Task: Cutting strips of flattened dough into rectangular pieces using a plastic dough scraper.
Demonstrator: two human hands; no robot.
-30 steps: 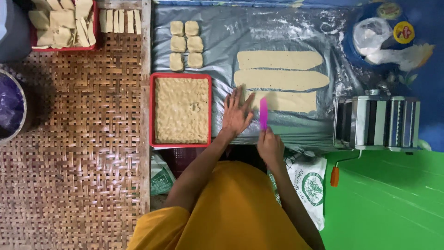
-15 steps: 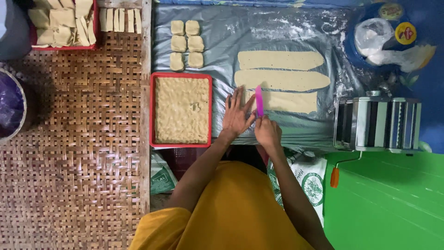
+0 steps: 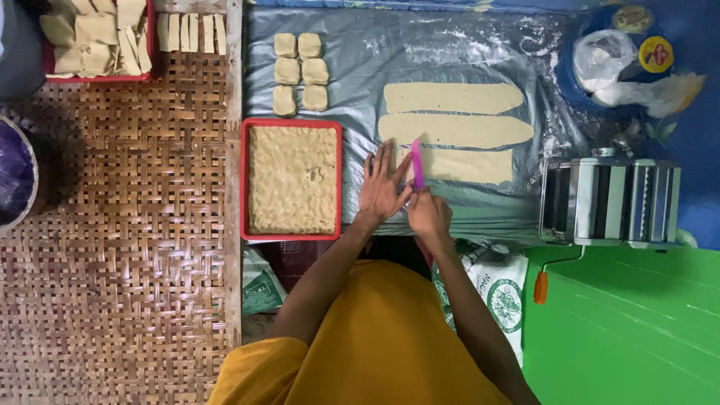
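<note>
**Cutter on the nearest dough strip**

Far left, a woven bamboo mat [image 3: 135, 225] lies mostly bare, with a dark bowl [image 3: 15, 176] at its left edge. At the mat's top edge sits a red tray of cut dough pieces [image 3: 94, 37], piled loosely. Right of the mat, my plastic-covered work sheet [image 3: 465, 56] begins; six small dough squares [image 3: 300, 71] lie in two columns near its top left. Below them a red tray [image 3: 244, 180] holds a flat slab of filling [image 3: 292, 180] that fills it wall to wall.

My left hand [image 3: 382, 187] lies flat with fingers spread, pressing the left end of the nearest dough strip [image 3: 465, 165]. My right hand [image 3: 429, 214] pinches a pink cutter [image 3: 417, 161], its blade standing on that strip. Two longer dough strips [image 3: 454, 112] lie just beyond, apart from each other.

Right, a pasta roller [image 3: 611, 199] sits at the sheet's edge, and a blue basin [image 3: 581, 90] holds white plastic bags [image 3: 611, 64].
</note>
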